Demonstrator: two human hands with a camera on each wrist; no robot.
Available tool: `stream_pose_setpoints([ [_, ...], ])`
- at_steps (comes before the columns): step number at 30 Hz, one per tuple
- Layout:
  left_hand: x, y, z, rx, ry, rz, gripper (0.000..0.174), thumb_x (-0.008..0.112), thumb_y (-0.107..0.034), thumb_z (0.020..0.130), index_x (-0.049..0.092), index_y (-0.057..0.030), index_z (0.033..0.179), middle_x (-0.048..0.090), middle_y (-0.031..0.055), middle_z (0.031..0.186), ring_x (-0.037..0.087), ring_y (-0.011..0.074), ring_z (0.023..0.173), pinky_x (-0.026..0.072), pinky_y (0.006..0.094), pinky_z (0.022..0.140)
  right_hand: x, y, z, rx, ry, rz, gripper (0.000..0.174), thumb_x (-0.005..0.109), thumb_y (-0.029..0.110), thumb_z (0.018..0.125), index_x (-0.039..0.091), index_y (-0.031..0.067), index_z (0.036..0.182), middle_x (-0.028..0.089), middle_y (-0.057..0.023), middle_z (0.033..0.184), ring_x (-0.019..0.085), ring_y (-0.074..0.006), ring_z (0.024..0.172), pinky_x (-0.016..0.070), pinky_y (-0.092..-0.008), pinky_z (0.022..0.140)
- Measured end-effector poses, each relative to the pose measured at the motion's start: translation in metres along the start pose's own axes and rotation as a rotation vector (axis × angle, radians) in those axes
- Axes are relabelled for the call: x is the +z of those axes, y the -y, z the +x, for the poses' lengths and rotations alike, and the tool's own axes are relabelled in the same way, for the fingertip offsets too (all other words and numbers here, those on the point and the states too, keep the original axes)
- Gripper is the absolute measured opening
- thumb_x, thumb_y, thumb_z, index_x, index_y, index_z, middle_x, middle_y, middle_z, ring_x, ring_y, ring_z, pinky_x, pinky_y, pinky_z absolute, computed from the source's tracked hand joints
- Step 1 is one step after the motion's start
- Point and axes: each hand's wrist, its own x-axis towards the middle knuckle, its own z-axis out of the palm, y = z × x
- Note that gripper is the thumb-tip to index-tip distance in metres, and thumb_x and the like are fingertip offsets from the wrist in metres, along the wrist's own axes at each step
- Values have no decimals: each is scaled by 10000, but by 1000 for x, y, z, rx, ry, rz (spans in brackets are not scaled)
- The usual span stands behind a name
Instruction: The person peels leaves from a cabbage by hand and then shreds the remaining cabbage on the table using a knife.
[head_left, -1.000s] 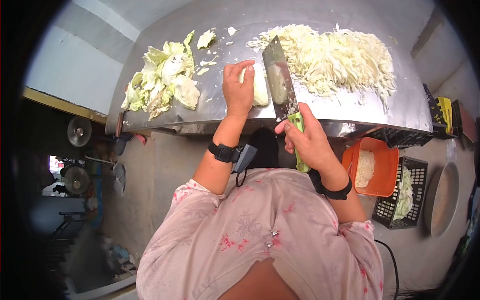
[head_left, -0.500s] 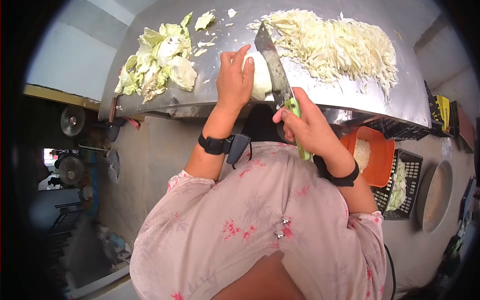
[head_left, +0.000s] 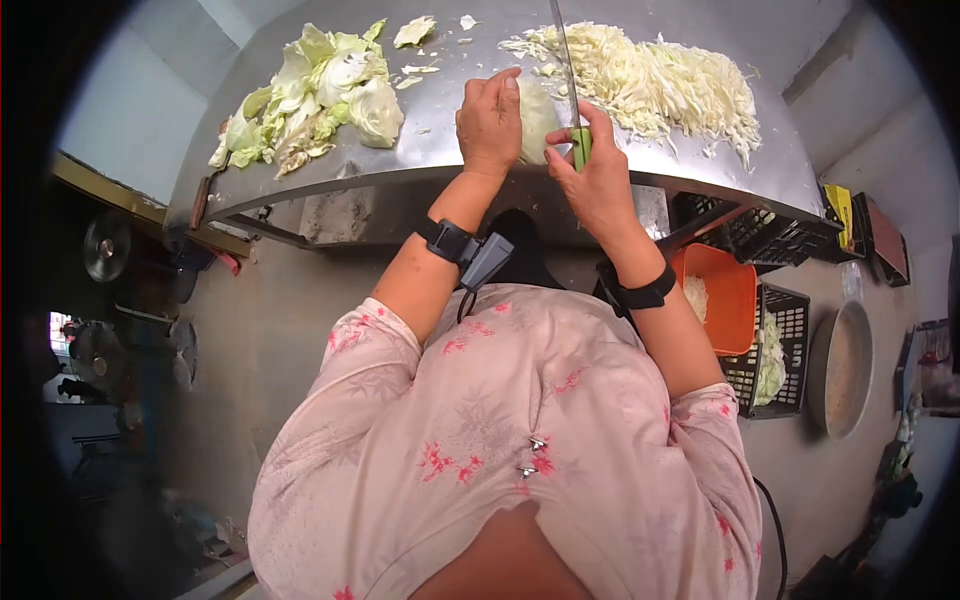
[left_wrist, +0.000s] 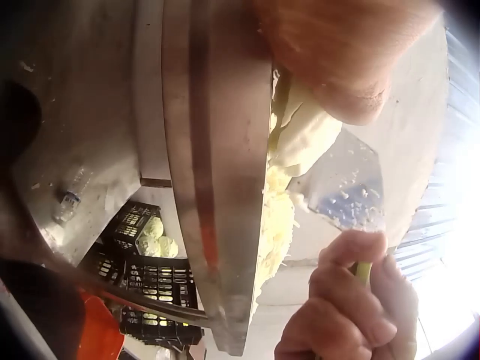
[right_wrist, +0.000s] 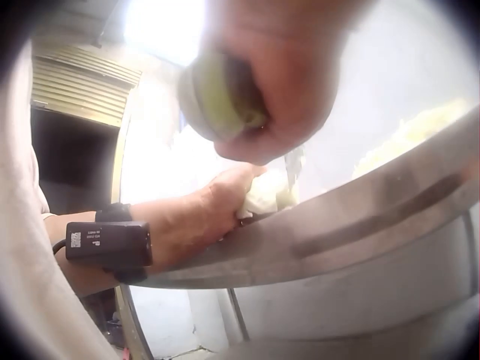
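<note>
A pale cabbage piece [head_left: 538,118] [left_wrist: 309,142] [right_wrist: 266,195] lies near the steel table's front edge. My left hand [head_left: 490,125] [left_wrist: 345,52] [right_wrist: 214,206] holds it from its left side, fingers bent over it. On its other side my right hand [head_left: 597,175] [left_wrist: 349,304] [right_wrist: 281,82] grips the green handle [head_left: 581,148] [right_wrist: 217,97] of a wide knife. In the head view the blade [head_left: 565,60] stands nearly edge-on beside the cabbage; in the left wrist view its flat [left_wrist: 349,184] carries small white bits.
Shredded cabbage [head_left: 675,90] is heaped right of the knife, loose outer leaves [head_left: 320,95] to the left. Scraps lie behind my left hand. Below the table's right end stand an orange container [head_left: 722,300], black crates [head_left: 783,350] and a round metal basin [head_left: 842,370].
The knife has turned from showing its flat side to nearly edge-on in the head view. My right hand has moved up and closer to the cabbage; my left hand stays on it.
</note>
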Motion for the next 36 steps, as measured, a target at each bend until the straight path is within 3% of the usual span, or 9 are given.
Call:
stream_pose_setpoints([
  [9, -2, -9, -5, -54, -41, -48, 330, 473, -366, 1020, 718, -170, 1123, 614, 94, 993, 610, 304, 978, 430, 457, 862, 13, -6, 23, -125, -23, -252, 726, 840, 76, 745, 449, 68, 1356, 661, -99, 911, 625, -205, 675, 529, -332, 640],
  [11, -4, -10, -4, -44, -82, -70, 306, 483, -341, 1012, 720, -168, 1100, 604, 94, 972, 609, 299, 964, 423, 449, 861, 16, -16, 23, -192, -12, -287, 736, 850, 60, 727, 474, 35, 1360, 649, -133, 1067, 643, -251, 808, 542, -339, 730],
  [12, -5, -10, -4, -71, -56, -60, 303, 483, -338, 1011, 717, -170, 1107, 602, 93, 982, 608, 296, 959, 421, 449, 868, 18, -24, 24, -270, -36, -310, 764, 834, 34, 750, 455, 65, 1413, 627, -62, 916, 585, -151, 722, 504, -286, 660],
  [13, -4, -10, -5, -9, -124, -8, 308, 473, -319, 1027, 716, -146, 1101, 609, 99, 934, 621, 328, 882, 465, 452, 800, 19, -24, 24, -219, -27, -283, 769, 831, 26, 756, 451, 70, 1423, 609, -51, 912, 573, -136, 729, 497, -275, 662],
  [19, -6, -13, -6, -57, -123, -24, 281, 537, -330, 993, 710, -158, 1132, 588, 70, 1006, 604, 266, 930, 431, 407, 852, 23, -21, 19, 14, -2, -116, 687, 780, 21, 842, 439, 59, 1438, 551, -4, 890, 533, -100, 777, 464, -228, 676],
  [25, -13, -15, -6, -73, -11, -90, 366, 559, -379, 953, 671, -160, 1225, 553, 78, 1087, 575, 257, 987, 393, 414, 919, 8, -38, 28, 269, 71, 274, 643, 710, -41, 876, 397, 0, 1436, 549, -31, 1043, 527, -102, 886, 473, -224, 753],
  [29, -21, -18, -5, -66, 57, -125, 451, 582, -395, 902, 637, -138, 1268, 555, 95, 1104, 554, 270, 1037, 378, 412, 950, -4, -38, 46, 315, 120, 229, 623, 710, -10, 895, 395, -3, 1433, 557, -71, 1131, 538, -109, 933, 476, -213, 717],
  [32, -25, -19, -6, -61, 83, -172, 491, 602, -414, 879, 632, -120, 1271, 561, 103, 1117, 555, 278, 1060, 379, 412, 953, -2, -44, 60, 234, 107, 151, 637, 721, 44, 902, 395, 58, 1448, 563, 4, 928, 476, -34, 613, 342, -171, 468],
  [36, -28, -19, -5, -44, 109, -208, 560, 645, -457, 827, 633, -96, 1255, 574, 114, 1116, 552, 286, 1091, 384, 425, 966, -5, -44, 67, 186, 191, 133, 601, 723, 67, 909, 420, 55, 1429, 553, 6, 923, 468, -32, 615, 335, -174, 474],
])
